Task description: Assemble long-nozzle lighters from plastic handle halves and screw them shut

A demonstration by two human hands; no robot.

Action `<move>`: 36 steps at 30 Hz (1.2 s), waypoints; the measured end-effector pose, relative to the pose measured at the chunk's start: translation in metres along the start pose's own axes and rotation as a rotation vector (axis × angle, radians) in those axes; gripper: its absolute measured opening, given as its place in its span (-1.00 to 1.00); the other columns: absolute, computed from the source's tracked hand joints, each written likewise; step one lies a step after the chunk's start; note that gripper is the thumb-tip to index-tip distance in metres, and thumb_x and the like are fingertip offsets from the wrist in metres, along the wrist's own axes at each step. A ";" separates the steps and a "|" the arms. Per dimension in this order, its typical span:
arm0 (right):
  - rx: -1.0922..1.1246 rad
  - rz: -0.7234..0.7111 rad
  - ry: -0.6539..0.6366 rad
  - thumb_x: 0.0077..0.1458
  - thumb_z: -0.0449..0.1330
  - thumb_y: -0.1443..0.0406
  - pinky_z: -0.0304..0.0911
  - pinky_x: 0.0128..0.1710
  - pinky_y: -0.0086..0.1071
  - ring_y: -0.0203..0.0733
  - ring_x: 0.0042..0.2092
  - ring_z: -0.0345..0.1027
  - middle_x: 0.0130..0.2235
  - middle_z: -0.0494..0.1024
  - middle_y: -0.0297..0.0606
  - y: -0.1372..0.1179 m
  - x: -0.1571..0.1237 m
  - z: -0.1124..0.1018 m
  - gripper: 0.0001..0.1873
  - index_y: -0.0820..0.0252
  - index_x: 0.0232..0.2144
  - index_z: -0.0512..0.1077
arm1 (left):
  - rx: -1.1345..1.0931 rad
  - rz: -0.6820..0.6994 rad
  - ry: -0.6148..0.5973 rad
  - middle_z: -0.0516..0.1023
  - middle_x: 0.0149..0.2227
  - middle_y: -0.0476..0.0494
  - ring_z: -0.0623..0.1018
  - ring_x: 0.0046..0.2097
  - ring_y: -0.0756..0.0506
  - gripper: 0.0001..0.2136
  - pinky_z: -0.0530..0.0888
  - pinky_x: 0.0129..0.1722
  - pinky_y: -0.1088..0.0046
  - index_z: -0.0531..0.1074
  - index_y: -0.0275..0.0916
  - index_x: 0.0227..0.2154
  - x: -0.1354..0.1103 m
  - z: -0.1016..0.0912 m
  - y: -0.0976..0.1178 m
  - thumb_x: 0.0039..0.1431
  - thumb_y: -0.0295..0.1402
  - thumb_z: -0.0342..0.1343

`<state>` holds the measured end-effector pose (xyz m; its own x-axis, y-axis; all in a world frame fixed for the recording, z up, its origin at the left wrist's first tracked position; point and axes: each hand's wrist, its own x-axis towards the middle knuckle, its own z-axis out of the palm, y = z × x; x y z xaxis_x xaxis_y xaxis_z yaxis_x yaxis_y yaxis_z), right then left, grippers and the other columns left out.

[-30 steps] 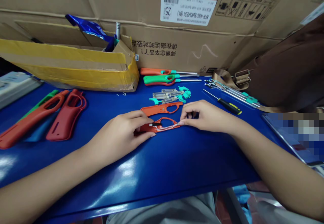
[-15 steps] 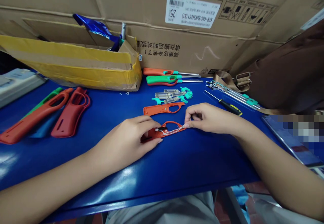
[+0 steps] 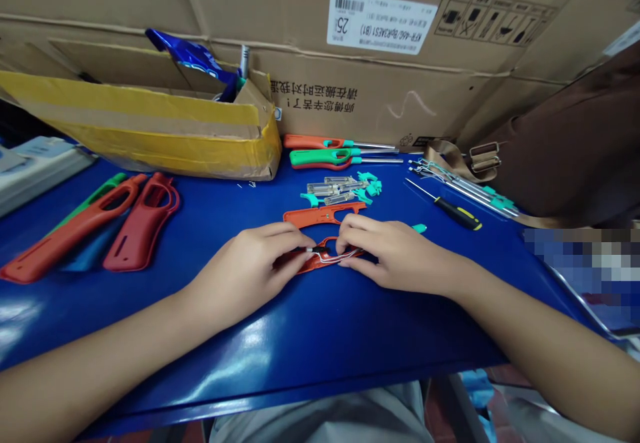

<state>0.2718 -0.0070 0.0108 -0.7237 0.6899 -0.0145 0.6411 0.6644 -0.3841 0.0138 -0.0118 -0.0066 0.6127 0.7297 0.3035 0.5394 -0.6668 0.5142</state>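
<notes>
An orange lighter shell half (image 3: 316,264) lies with its inside up on the blue table. Its left end is in my left hand (image 3: 260,256), whose thumb and fingers are closed around it at a small black part (image 3: 320,249). Thin white wires (image 3: 333,258) run along the inside to my right hand (image 3: 385,249). The fingertips of that hand pinch the wires at the right end of the shell, which they partly cover. Just beyond, a second orange shell half (image 3: 315,216) rests flat. A teal piece (image 3: 419,228) shows behind my right hand.
Clear tanks (image 3: 335,189) and teal parts (image 3: 369,186) lie behind, near assembled lighters (image 3: 323,157). Metal tubes (image 3: 463,189) and a screwdriver (image 3: 455,213) are at right. Coloured shells (image 3: 143,229) lie at left, before a yellow-taped box (image 3: 200,133). A phone (image 3: 565,283) sits right.
My right hand has moved left along the wires, over the shell's right end. The teal piece behind it has come into view. My left hand has shifted slightly, its fingertips closer to the black part.
</notes>
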 end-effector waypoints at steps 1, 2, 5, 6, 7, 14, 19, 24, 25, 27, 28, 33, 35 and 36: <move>0.012 0.007 0.003 0.35 0.14 0.27 0.22 -0.25 -0.34 -0.17 -0.14 0.40 -0.06 0.47 -0.23 0.000 0.001 0.001 -0.91 0.12 -0.12 0.40 | -0.004 -0.007 0.004 0.66 -0.19 -0.10 0.63 -0.20 -0.06 -0.82 0.50 -0.22 0.47 0.60 -0.21 -0.15 0.000 0.000 0.001 0.38 -0.37 0.08; 0.026 0.016 0.003 0.35 0.14 0.27 0.22 -0.25 -0.33 -0.17 -0.13 0.40 -0.07 0.47 -0.23 0.000 0.001 0.002 -0.91 0.12 -0.12 0.40 | -0.008 -0.012 0.011 0.66 -0.19 -0.10 0.63 -0.21 -0.06 -0.82 0.50 -0.23 0.48 0.60 -0.21 -0.15 0.000 0.000 0.001 0.38 -0.36 0.08; 0.059 0.039 0.001 0.35 0.15 0.30 0.23 -0.21 -0.32 -0.17 -0.12 0.40 -0.06 0.47 -0.24 -0.002 0.002 0.003 -0.93 0.13 -0.13 0.40 | -0.014 -0.017 0.039 0.66 -0.22 -0.10 0.63 -0.23 -0.05 -0.82 0.50 -0.25 0.49 0.60 -0.21 -0.16 0.000 0.000 0.002 0.38 -0.35 0.08; 0.065 0.043 0.002 0.34 0.15 0.31 0.23 -0.20 -0.31 -0.17 -0.12 0.40 -0.07 0.48 -0.24 -0.002 0.002 0.003 -0.93 0.13 -0.14 0.40 | -0.016 -0.016 0.048 0.66 -0.22 -0.09 0.63 -0.24 -0.04 -0.82 0.50 -0.24 0.49 0.60 -0.21 -0.16 0.000 0.000 0.002 0.38 -0.35 0.09; 0.068 0.047 0.003 0.34 0.15 0.32 0.23 -0.20 -0.31 -0.17 -0.12 0.39 -0.07 0.48 -0.24 -0.002 0.002 0.003 -0.94 0.14 -0.14 0.40 | -0.017 -0.013 0.057 0.66 -0.22 -0.09 0.63 -0.25 -0.04 -0.82 0.50 -0.24 0.50 0.59 -0.21 -0.16 0.000 0.001 0.002 0.38 -0.35 0.09; 0.090 0.068 0.000 0.33 0.15 0.32 0.19 -0.20 -0.32 -0.18 -0.11 0.38 -0.09 0.49 -0.27 -0.002 0.001 0.004 -0.94 0.12 -0.15 0.37 | -0.032 -0.029 0.057 0.67 -0.22 -0.08 0.62 -0.26 -0.04 -0.83 0.50 -0.21 0.49 0.60 -0.22 -0.17 0.000 0.001 0.002 0.38 -0.35 0.10; 0.118 0.089 0.000 0.32 0.17 0.32 0.19 -0.18 -0.32 -0.19 -0.11 0.38 -0.10 0.49 -0.29 -0.003 0.002 0.004 -0.94 0.12 -0.16 0.36 | -0.041 -0.041 0.066 0.67 -0.20 -0.08 0.62 -0.23 -0.04 -0.83 0.51 -0.16 0.49 0.59 -0.22 -0.16 0.001 0.001 0.002 0.37 -0.35 0.11; 0.132 0.098 0.006 0.31 0.18 0.31 0.22 -0.13 -0.29 -0.17 -0.06 0.40 -0.08 0.51 -0.29 -0.005 0.003 0.004 -0.92 0.11 -0.14 0.37 | -0.048 -0.068 0.054 0.68 -0.20 -0.09 0.62 -0.25 -0.05 -0.82 0.52 -0.14 0.45 0.60 -0.21 -0.16 0.001 0.001 0.003 0.37 -0.33 0.10; 0.131 0.098 0.007 0.31 0.18 0.31 0.23 -0.12 -0.29 -0.16 -0.05 0.41 -0.06 0.51 -0.28 -0.005 0.003 0.004 -0.90 0.10 -0.12 0.38 | -0.052 -0.071 0.055 0.68 -0.20 -0.09 0.62 -0.25 -0.05 -0.82 0.53 -0.15 0.44 0.60 -0.21 -0.16 0.001 0.001 0.003 0.37 -0.33 0.10; 0.124 0.093 0.007 0.31 0.17 0.32 0.23 -0.12 -0.29 -0.16 -0.05 0.41 -0.05 0.51 -0.27 -0.005 0.002 0.005 -0.90 0.10 -0.11 0.39 | -0.058 -0.076 0.057 0.69 -0.20 -0.09 0.63 -0.25 -0.06 -0.82 0.53 -0.16 0.44 0.60 -0.21 -0.16 0.001 0.001 0.003 0.37 -0.33 0.09; 0.118 0.090 0.007 0.32 0.16 0.32 0.23 -0.12 -0.29 -0.16 -0.07 0.40 -0.06 0.51 -0.27 -0.005 0.002 0.005 -0.91 0.10 -0.12 0.39 | -0.061 -0.076 0.061 0.69 -0.20 -0.09 0.63 -0.25 -0.06 -0.82 0.53 -0.16 0.45 0.60 -0.21 -0.16 0.001 0.001 0.003 0.37 -0.32 0.09; 0.112 0.090 0.003 0.32 0.15 0.33 0.22 -0.14 -0.30 -0.17 -0.09 0.39 -0.08 0.49 -0.27 -0.005 0.002 0.005 -0.94 0.12 -0.16 0.40 | -0.066 -0.077 0.079 0.69 -0.18 -0.09 0.63 -0.23 -0.05 -0.83 0.51 -0.16 0.46 0.60 -0.21 -0.15 0.001 0.002 0.002 0.37 -0.34 0.10; 0.109 0.100 -0.001 0.31 0.16 0.33 0.20 -0.17 -0.30 -0.17 -0.10 0.39 -0.09 0.49 -0.28 -0.006 0.002 0.004 -0.95 0.12 -0.17 0.39 | -0.068 -0.073 0.086 0.69 -0.18 -0.09 0.63 -0.22 -0.05 -0.83 0.51 -0.16 0.47 0.60 -0.21 -0.15 0.001 0.002 0.002 0.37 -0.34 0.11; 0.107 0.107 -0.003 0.31 0.16 0.32 0.19 -0.18 -0.31 -0.17 -0.11 0.38 -0.09 0.49 -0.28 -0.006 0.002 0.004 -0.96 0.12 -0.17 0.38 | -0.071 -0.070 0.088 0.69 -0.18 -0.09 0.63 -0.22 -0.05 -0.83 0.50 -0.16 0.48 0.60 -0.21 -0.15 0.001 0.002 0.002 0.37 -0.33 0.12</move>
<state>0.2656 -0.0107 0.0096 -0.6536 0.7541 -0.0637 0.6839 0.5525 -0.4766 0.0165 -0.0130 -0.0074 0.5201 0.7867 0.3325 0.5351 -0.6036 0.5911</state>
